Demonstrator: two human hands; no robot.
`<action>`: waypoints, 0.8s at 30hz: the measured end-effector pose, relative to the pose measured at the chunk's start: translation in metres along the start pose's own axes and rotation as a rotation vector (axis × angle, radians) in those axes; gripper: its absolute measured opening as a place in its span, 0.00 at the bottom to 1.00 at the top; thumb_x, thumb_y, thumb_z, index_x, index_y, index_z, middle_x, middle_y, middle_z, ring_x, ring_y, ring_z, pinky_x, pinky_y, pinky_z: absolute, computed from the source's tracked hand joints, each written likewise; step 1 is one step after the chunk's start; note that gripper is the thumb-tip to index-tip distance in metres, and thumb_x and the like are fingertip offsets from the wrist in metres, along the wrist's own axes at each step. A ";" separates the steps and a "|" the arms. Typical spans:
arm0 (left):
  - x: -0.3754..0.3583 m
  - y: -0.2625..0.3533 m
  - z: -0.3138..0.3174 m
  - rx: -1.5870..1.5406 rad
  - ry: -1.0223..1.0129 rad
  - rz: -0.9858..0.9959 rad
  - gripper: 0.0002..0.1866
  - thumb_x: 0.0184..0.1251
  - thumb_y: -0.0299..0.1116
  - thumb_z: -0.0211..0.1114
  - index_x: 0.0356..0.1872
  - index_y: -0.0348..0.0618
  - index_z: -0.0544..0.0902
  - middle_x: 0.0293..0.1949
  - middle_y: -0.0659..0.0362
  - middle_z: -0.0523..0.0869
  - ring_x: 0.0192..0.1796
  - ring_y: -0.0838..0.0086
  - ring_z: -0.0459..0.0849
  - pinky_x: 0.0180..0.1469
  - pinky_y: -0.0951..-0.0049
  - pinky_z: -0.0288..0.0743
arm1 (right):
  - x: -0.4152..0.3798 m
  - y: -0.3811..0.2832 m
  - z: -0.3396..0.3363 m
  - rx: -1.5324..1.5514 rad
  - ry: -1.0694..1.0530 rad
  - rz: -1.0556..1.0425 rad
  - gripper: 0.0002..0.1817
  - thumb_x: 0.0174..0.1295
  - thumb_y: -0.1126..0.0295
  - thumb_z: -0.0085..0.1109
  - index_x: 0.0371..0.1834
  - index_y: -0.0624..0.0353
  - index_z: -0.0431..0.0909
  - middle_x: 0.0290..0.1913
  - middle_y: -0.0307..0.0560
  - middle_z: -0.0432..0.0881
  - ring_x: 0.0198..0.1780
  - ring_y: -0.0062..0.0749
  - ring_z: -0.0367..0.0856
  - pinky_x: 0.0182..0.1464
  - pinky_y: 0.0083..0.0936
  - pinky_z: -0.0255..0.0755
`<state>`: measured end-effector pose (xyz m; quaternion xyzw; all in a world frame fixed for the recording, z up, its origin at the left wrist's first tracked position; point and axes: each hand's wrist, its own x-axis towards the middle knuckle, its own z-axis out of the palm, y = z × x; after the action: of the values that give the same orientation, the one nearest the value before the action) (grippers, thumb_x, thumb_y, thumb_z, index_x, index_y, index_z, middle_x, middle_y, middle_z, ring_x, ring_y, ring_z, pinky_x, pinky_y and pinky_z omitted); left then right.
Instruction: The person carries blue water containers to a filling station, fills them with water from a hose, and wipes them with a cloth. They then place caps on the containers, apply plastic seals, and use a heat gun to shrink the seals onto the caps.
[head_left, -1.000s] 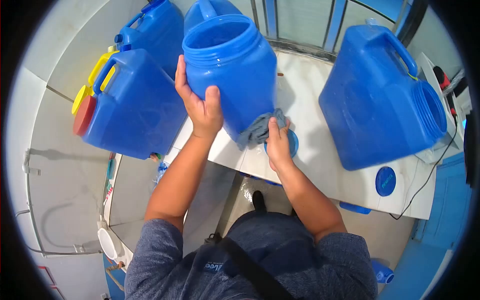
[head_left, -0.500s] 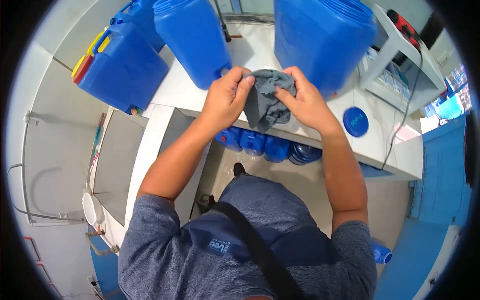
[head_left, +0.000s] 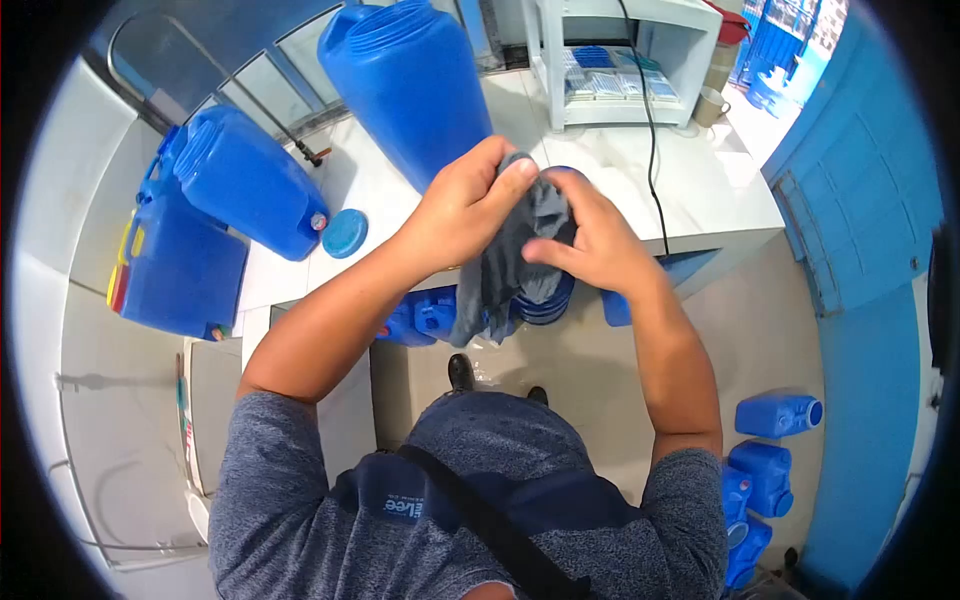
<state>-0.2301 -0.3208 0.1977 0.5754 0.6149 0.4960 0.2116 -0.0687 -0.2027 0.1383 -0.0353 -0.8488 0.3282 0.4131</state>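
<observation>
Head view: a dark grey cloth [head_left: 503,258] hangs before the white counter [head_left: 720,190], pinched by the left hand [head_left: 470,208]; the right hand [head_left: 600,243] touches it, thumb and forefinger spread, its grip unclear. Beyond, a round blue lid [head_left: 345,233] lies beside a blue jerrycan [head_left: 250,185], with a white shelf unit [head_left: 590,113] farther back

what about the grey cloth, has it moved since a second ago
Yes, toward the person: a second ago the grey cloth showed short of the front edge of the white counter; now it hangs across that edge in view.
</observation>
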 end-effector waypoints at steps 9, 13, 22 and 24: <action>-0.015 -0.018 -0.008 0.162 -0.249 -0.114 0.18 0.70 0.43 0.71 0.44 0.39 0.78 0.33 0.64 0.80 0.39 0.82 0.76 0.43 0.75 0.73 | -0.010 0.016 -0.046 0.420 0.137 0.440 0.19 0.75 0.56 0.56 0.51 0.64 0.79 0.41 0.37 0.83 0.43 0.19 0.76 0.48 0.23 0.72; -0.056 -0.056 -0.020 0.272 -0.394 -0.085 0.21 0.68 0.50 0.68 0.47 0.41 0.80 0.33 0.47 0.85 0.38 0.54 0.86 0.43 0.62 0.77 | 0.028 -0.035 -0.043 0.203 -0.018 0.335 0.15 0.74 0.59 0.59 0.48 0.61 0.77 0.35 0.38 0.81 0.39 0.20 0.74 0.45 0.22 0.71; -0.152 -0.183 -0.061 0.083 -0.293 -0.389 0.17 0.71 0.35 0.68 0.56 0.38 0.80 0.39 0.62 0.85 0.44 0.80 0.79 0.49 0.73 0.75 | 0.088 -0.064 -0.033 0.063 0.309 -0.006 0.20 0.75 0.56 0.57 0.54 0.63 0.72 0.28 0.42 0.75 0.30 0.19 0.68 0.35 0.20 0.66; -0.169 -0.187 -0.084 0.074 -0.248 -0.446 0.16 0.71 0.35 0.68 0.54 0.38 0.80 0.39 0.64 0.84 0.43 0.81 0.79 0.48 0.73 0.75 | 0.089 -0.056 -0.037 -0.247 0.092 0.215 0.23 0.74 0.55 0.58 0.55 0.67 0.71 0.34 0.51 0.81 0.36 0.28 0.78 0.44 0.25 0.73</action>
<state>-0.3505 -0.4783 0.0208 0.4893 0.7139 0.3396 0.3684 -0.0884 -0.1976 0.2485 -0.1912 -0.8542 0.2616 0.4066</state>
